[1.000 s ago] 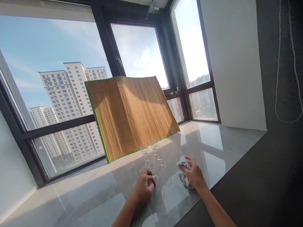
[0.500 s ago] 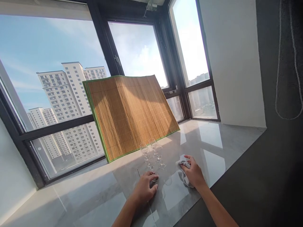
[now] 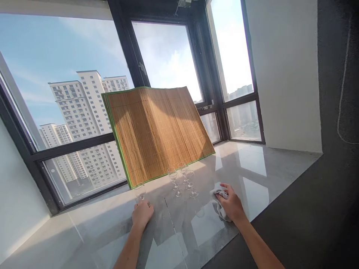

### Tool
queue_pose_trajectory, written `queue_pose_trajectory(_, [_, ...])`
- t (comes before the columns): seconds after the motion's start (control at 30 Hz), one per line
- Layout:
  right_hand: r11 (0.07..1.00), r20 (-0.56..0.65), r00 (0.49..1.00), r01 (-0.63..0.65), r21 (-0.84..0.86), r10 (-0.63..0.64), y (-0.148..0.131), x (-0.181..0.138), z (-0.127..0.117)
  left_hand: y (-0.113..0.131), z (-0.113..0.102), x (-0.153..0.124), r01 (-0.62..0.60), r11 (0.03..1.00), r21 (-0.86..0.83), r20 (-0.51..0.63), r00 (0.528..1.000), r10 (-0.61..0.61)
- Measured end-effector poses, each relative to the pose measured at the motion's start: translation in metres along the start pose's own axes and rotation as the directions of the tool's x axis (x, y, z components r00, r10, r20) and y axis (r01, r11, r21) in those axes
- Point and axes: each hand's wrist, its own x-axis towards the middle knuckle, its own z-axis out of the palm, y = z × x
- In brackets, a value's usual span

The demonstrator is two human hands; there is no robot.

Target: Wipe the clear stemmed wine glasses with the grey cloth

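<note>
My left hand (image 3: 142, 214) is closed around the foot of a small clear stemmed glass (image 3: 139, 191) that stands on the polished stone sill (image 3: 252, 168), left of the others. Three more small stemmed glasses (image 3: 183, 179) stand together in the middle of the sill, apart from both hands. My right hand (image 3: 231, 204) rests on a crumpled white cloth (image 3: 218, 198) to the right of those glasses, fingers curled over it.
A bamboo mat with a green border (image 3: 157, 130) leans upright against the window frame behind the glasses. Large windows (image 3: 70, 93) wrap the left and far sides. A white wall (image 3: 283, 74) closes the right end; dark floor (image 3: 308, 224) lies at the lower right.
My left hand has slid one glass from the group leftward along the sill. My right hand has stayed on the cloth. The view has shifted slightly.
</note>
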Motion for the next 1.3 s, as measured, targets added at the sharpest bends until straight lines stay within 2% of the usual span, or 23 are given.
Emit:
queue_pose_trajectory(0.1, [1.0,-0.01,1.0,0.001,0.024,-0.001,0.001,0.001,0.001,-0.017,0.006,0.01,0.14,0.988,0.06,-0.07,0.988,-0.136])
queue_pose_trajectory(0.17, [0.999,-0.011,1.0,0.002,0.036,-0.002,0.003,0.002,0.002,-0.021,0.011,0.014,0.176,0.982,0.062,-0.065,0.983,-0.172])
queue_pose_trajectory(0.33, [1.0,-0.027,1.0,0.01,0.011,-0.01,0.008,0.004,0.005,-0.008,0.02,0.007,0.212,0.974,0.079,-0.058,0.976,-0.208])
queue_pose_trajectory(0.4, [1.0,-0.025,0.999,0.023,0.002,-0.023,0.01,0.005,0.006,0.006,0.023,-0.003,0.147,0.985,0.09,-0.091,0.986,-0.139])
queue_pose_trajectory(0.47, [0.999,-0.015,0.999,0.037,-0.004,-0.037,0.011,0.005,0.007,0.025,0.028,-0.014,-0.053,0.997,0.049,-0.098,0.994,0.057])
queue_pose_trajectory(0.5, [0.999,-0.01,0.999,0.042,-0.011,-0.042,0.011,0.005,0.008,0.034,0.031,-0.018,-0.201,0.98,0.0,-0.079,0.976,0.2])
queue_pose_trajectory(0.53, [0.999,-0.01,0.999,0.045,-0.02,-0.045,0.011,0.004,0.009,0.044,0.035,-0.022,-0.344,0.937,-0.053,-0.048,0.939,0.342])
queue_pose_trajectory(0.6, [0.998,-0.016,0.999,0.051,-0.038,-0.052,0.009,0.004,0.009,0.06,0.04,-0.026,-0.524,0.84,-0.14,0.012,0.847,0.531])
queue_pose_trajectory(0.63, [0.997,-0.021,0.998,0.056,-0.044,-0.057,0.008,0.004,0.01,0.066,0.041,-0.026,-0.553,0.817,-0.162,0.037,0.824,0.565])
queue_pose_trajectory(0.77, [0.996,-0.017,0.998,0.056,-0.064,-0.057,0.003,0.003,0.009,0.08,0.038,-0.017,-0.543,0.822,-0.173,0.092,0.822,0.562])
queue_pose_trajectory(0.9, [0.997,0.0,0.999,0.037,-0.067,-0.037,0.0,0.002,0.006,0.093,0.031,-0.01,-0.582,0.797,-0.159,0.139,0.786,0.602])
queue_pose_trajectory(1.03, [0.999,0.007,1.0,0.027,-0.045,-0.027,0.001,0.002,0.005,0.096,0.026,-0.025,-0.58,0.792,-0.19,0.104,0.79,0.604])
queue_pose_trajectory(1.1, [0.999,0.011,0.999,0.032,-0.034,-0.032,0.003,0.003,0.006,0.09,0.023,-0.046,-0.616,0.75,-0.241,0.091,0.755,0.649])
queue_pose_trajectory(1.2, [0.998,0.005,0.999,0.046,-0.035,-0.045,0.007,0.005,0.008,0.075,0.017,-0.085,-0.703,0.626,-0.337,0.111,0.63,0.768])
queue_pose_trajectory(1.3, [0.998,-0.014,0.999,0.043,-0.042,-0.044,0.01,0.006,0.009,0.058,0.012,-0.116,-0.711,0.583,-0.393,0.146,0.578,0.803])
